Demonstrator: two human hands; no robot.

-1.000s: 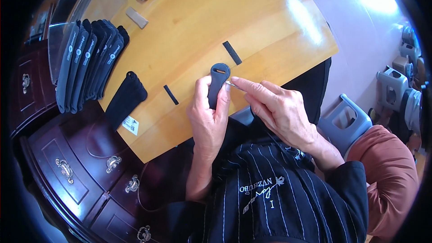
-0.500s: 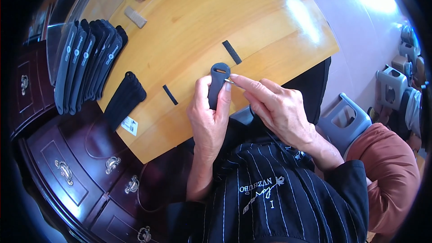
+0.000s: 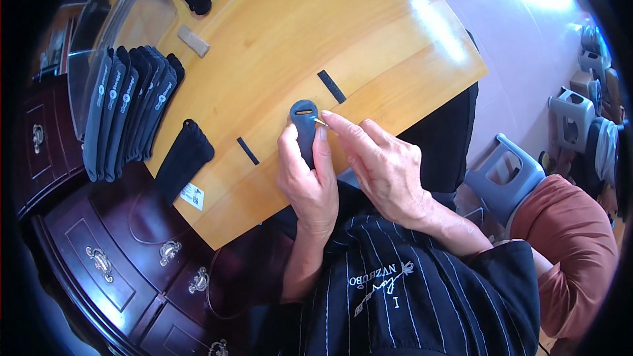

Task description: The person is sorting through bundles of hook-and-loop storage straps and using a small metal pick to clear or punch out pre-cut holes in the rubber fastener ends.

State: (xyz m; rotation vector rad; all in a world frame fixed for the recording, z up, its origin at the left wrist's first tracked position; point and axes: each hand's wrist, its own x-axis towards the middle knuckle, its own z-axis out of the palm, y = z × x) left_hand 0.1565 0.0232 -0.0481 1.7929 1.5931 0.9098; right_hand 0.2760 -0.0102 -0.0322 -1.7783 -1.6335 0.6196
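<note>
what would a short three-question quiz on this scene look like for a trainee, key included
1. Which hand holds the grey strap with the slot in its rounded end?
2. True or false: the two short black strips lie apart from each other on the wooden table.
3. Pick one. The right hand holds:
a) a cup
b) a small thin tool
c) a roll of tape

Key:
1. The left hand.
2. True.
3. b
</note>
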